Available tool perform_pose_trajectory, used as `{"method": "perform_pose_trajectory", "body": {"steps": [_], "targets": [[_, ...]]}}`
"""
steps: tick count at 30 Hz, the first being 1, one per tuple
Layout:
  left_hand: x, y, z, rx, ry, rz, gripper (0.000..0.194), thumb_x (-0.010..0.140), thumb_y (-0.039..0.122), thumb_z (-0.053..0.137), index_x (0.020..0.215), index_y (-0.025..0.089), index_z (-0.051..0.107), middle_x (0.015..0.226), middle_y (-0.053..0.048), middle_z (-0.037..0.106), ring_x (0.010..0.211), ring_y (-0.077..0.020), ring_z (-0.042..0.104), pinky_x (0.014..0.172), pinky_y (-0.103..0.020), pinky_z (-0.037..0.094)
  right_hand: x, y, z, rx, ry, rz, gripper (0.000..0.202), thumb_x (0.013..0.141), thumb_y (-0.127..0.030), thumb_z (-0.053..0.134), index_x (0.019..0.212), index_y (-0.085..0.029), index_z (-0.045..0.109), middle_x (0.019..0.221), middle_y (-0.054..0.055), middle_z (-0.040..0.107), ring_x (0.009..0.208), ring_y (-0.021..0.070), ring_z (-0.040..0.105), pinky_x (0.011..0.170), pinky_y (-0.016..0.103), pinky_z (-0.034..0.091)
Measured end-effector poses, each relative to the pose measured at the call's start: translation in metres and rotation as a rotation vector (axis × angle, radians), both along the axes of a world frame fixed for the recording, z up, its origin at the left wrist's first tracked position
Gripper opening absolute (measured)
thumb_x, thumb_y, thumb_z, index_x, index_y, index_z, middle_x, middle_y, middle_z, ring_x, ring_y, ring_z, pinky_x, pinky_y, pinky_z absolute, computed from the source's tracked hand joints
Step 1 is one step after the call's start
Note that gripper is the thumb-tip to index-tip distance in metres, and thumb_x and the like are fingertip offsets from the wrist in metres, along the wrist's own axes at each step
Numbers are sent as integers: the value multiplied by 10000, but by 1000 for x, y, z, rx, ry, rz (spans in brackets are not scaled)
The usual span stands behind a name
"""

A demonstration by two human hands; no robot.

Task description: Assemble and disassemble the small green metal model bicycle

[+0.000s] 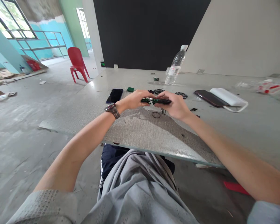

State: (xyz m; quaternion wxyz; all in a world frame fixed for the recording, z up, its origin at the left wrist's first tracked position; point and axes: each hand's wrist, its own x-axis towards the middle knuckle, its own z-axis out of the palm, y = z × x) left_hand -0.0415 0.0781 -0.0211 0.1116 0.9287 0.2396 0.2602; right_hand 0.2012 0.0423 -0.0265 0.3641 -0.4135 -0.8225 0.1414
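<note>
Both hands meet above the grey textured table, near the middle of the view. My left hand (140, 99), with a watch (112, 110) on its wrist, has its fingers closed on a small dark green part (145, 100). My right hand (174, 105) grips a black and green piece (162, 101) between thumb and fingers. The two pieces are end to end, with a small pale spot between them; whether they are joined is too small to tell. Below the hands a thin black ring (156, 115) lies on the table.
On the table (84, 118) are a phone (114, 95), a green block (130, 89), a black wheel-like ring (181, 95), a bottle (175, 70), a dark case (211, 98), a white object (226, 96) and small black bits (193, 109). A red chair (77, 63) stands beyond, at left.
</note>
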Motion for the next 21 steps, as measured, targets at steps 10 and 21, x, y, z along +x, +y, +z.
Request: {"method": "perform_pose_trajectory", "body": {"steps": [10, 21], "targets": [[6, -4, -1, 111, 43, 61, 284, 1008, 429, 620, 1075, 195, 766, 1011, -89, 773, 915, -209, 706, 784, -304, 470, -3, 4, -4, 75, -79, -40, 384, 836, -625, 723, 897, -263, 612, 926, 79, 755, 824, 288, 698, 753, 429, 527], [-4, -10, 25, -123, 6, 135, 394, 902, 440, 689, 613, 181, 622, 526, 13, 466, 520, -115, 405, 553, -301, 279, -8, -5, 2, -26, 7, -11, 491, 795, -657, 785, 1026, -237, 682, 828, 48, 756, 790, 306, 749, 687, 401, 549]]}}
